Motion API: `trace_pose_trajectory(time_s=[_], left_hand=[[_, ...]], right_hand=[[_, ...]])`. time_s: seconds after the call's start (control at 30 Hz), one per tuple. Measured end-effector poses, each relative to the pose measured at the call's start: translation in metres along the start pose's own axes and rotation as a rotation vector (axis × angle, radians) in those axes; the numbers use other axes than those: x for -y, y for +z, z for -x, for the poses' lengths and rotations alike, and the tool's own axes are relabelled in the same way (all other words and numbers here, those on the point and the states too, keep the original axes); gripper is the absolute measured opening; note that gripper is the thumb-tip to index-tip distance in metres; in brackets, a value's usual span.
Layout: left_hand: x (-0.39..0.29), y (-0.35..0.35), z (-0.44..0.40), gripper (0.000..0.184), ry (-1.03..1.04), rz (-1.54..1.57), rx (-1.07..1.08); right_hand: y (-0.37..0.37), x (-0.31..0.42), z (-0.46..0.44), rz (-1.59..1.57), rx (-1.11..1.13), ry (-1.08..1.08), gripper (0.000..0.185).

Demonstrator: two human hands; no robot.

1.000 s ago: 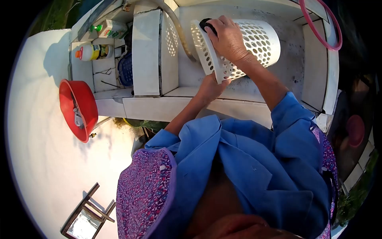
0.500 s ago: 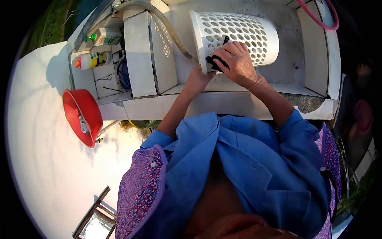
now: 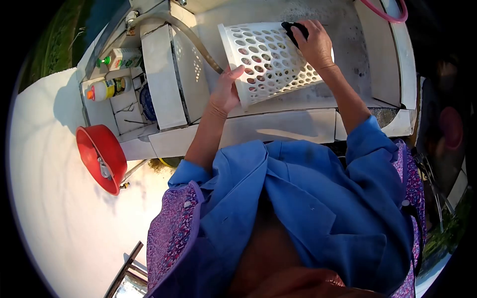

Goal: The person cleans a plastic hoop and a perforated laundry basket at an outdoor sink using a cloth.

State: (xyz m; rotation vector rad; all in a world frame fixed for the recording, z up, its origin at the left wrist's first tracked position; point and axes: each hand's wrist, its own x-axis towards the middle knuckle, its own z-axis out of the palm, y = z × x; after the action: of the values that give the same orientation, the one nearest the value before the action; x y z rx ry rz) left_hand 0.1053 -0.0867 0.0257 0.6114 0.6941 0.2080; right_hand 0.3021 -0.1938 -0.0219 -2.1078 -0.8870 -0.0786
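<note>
A white plastic basket (image 3: 229, 53) with round holes lies on its side in a tiled sink (image 3: 357, 82). Its wide rim points left. My left hand (image 3: 227, 92) grips that rim at its lower left, thumb on the outside and the other fingers hidden inside. My right hand (image 3: 315, 45) is closed around a crumpled black cloth (image 3: 293, 33), which it presses on the upper side of the basket near the narrower right end.
A hose (image 3: 191, 37) runs from a tap into the sink. Left of the divider stand a green-capped bottle (image 3: 124, 59) and an orange-capped bottle (image 3: 110, 89). A red basin (image 3: 112, 154) hangs low at left; a pink hoop (image 3: 392, 19) rests at upper right.
My right hand has moved the black cloth from the rim up to the right end of the basket. My left hand has shifted up along the rim, and the basket has tilted.
</note>
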Motion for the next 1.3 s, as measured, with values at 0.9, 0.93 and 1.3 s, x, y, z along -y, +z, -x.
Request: trace_pose_trajectory(time_s=[0.9,0.93,1.3], left_hand=[[-0.022,-0.031,-0.023,0.043,0.513,-0.437,-0.154],[-0.023,-0.029,-0.022,0.043,0.512,-0.436,-0.162],[-0.016,-0.021,-0.035,0.030,0.436,-0.374,-0.226]], right_hand=[[0.022,-0.067,-0.037,-0.078,-0.051,0.237,0.041],[0.022,-0.099,-0.044,-0.028,0.115,0.251,0.045],[0.017,-0.148,0.027,0.717,0.703,-0.063,0.059]])
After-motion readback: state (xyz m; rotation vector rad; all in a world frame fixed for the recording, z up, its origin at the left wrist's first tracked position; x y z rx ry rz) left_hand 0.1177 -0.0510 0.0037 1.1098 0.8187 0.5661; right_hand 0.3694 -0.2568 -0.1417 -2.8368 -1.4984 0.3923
